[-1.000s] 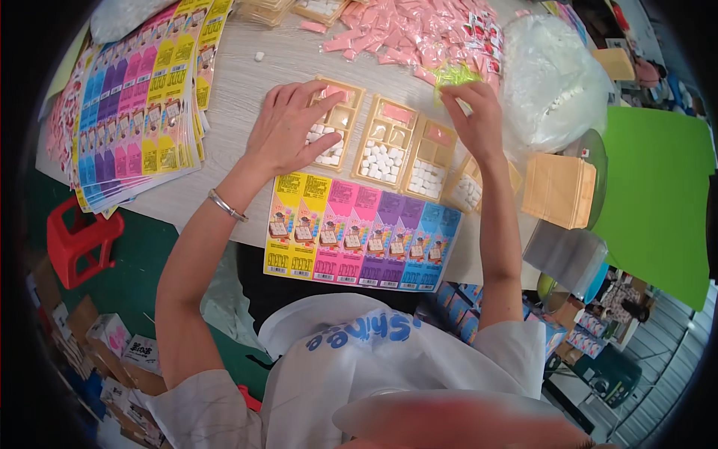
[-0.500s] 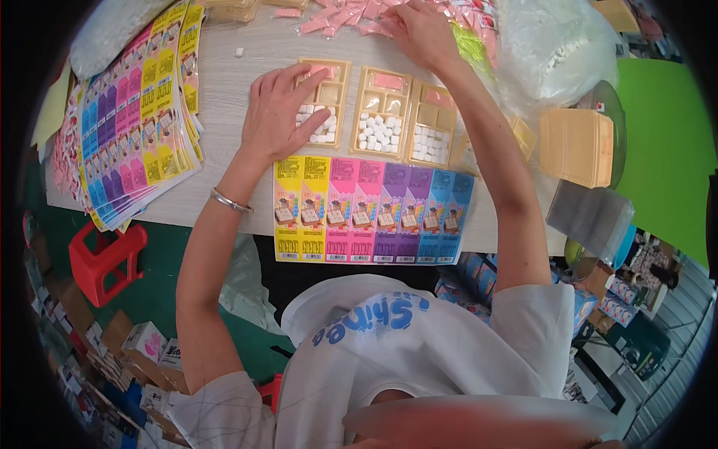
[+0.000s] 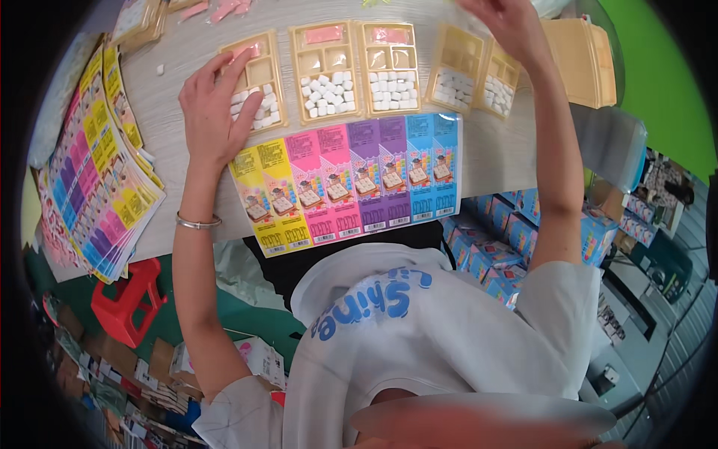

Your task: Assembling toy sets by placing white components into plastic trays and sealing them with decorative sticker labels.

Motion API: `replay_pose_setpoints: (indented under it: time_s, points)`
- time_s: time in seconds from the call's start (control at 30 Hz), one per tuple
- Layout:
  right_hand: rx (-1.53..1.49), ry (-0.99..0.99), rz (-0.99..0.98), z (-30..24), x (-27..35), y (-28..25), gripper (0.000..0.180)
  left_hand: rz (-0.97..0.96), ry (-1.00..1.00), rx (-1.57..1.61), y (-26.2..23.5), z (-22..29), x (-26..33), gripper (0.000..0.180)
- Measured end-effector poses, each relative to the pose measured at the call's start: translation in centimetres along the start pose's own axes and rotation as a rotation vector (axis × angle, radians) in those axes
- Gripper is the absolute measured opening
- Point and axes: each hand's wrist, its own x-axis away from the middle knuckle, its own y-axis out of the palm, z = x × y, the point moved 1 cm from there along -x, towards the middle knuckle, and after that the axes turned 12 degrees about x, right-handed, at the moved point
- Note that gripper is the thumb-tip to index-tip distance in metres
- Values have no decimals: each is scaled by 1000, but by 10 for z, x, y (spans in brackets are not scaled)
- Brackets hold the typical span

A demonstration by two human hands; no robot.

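Note:
Several beige plastic trays stand in a row, holding small white cubes. My left hand [image 3: 213, 112] rests with fingers spread over the leftmost tray [image 3: 277, 90], its fingertips by a pink packet [image 3: 253, 51]. Pink packets also lie in the second tray [image 3: 296, 75] and the third tray [image 3: 362, 67]. No pink packet shows in the fourth tray [image 3: 458, 63] or the rightmost tray [image 3: 506, 71]. At the top edge, my right hand [image 3: 512, 26] hovers beyond these two; its fingertips are cut off. A printed sheet [image 3: 351, 179] with yellow, pink, purple and blue panels lies in front of the trays.
Stacked printed sheets [image 3: 97, 179] lie at the left. A stack of beige trays [image 3: 580, 63] stands at the right, and filled trays [image 3: 138, 22] sit far left. Loose pink packets [image 3: 228, 9] lie at the back. A red stool [image 3: 129, 299] stands below the table's left side.
My right hand has left the heap of pink packets and moved right, toward the rightmost trays. My left hand stays on the leftmost tray. The whole view has shifted.

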Motion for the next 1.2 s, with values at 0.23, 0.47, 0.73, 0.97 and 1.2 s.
replay_pose_setpoints:
  time_s: [0.23, 0.47, 0.73, 0.97, 1.2]
  points:
    - [55, 183, -57, 78, 64, 15, 24, 57, -9, 60, -4, -3, 4, 67]
    - [228, -70, 211, 30, 38, 32, 17, 172, -25, 225, -13, -12, 9, 67]
    - [117, -482, -94, -62, -73, 108, 10, 400, -75, 447, -9, -21, 14, 61]
    - [734, -329, -79, -62, -90, 140, 20, 376, -116, 484, -13, -17, 6, 54]
    - [-250, -64, -78, -25, -108, 123, 18, 331, -109, 466, -16, -16, 14, 37]
